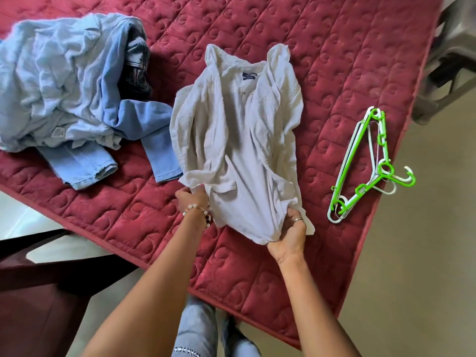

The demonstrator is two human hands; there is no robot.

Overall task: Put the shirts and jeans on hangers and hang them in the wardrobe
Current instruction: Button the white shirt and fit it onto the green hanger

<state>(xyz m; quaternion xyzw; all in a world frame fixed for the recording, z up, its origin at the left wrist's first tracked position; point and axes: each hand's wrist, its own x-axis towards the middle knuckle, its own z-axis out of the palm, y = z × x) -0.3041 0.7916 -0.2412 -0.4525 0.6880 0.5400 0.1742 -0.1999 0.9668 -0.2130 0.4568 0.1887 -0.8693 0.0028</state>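
A white shirt (237, 130) lies spread on the red quilted bed (334, 60), collar away from me. My left hand (192, 199) grips its lower left hem and my right hand (293, 228) grips its lower right hem. To the right lies a stack of green and white plastic hangers (365, 166). On the left sits a heap of clothes: a pale blue shirt (51, 81), light blue jeans (144, 130) and dark jeans (137, 65) tucked behind.
The bed's near edge runs diagonally in front of my legs. A dark wooden piece of furniture (38, 279) stands at the lower left. Grey plastic chairs (450, 60) stand at the upper right beside the bed. Beige floor (425, 253) lies on the right.
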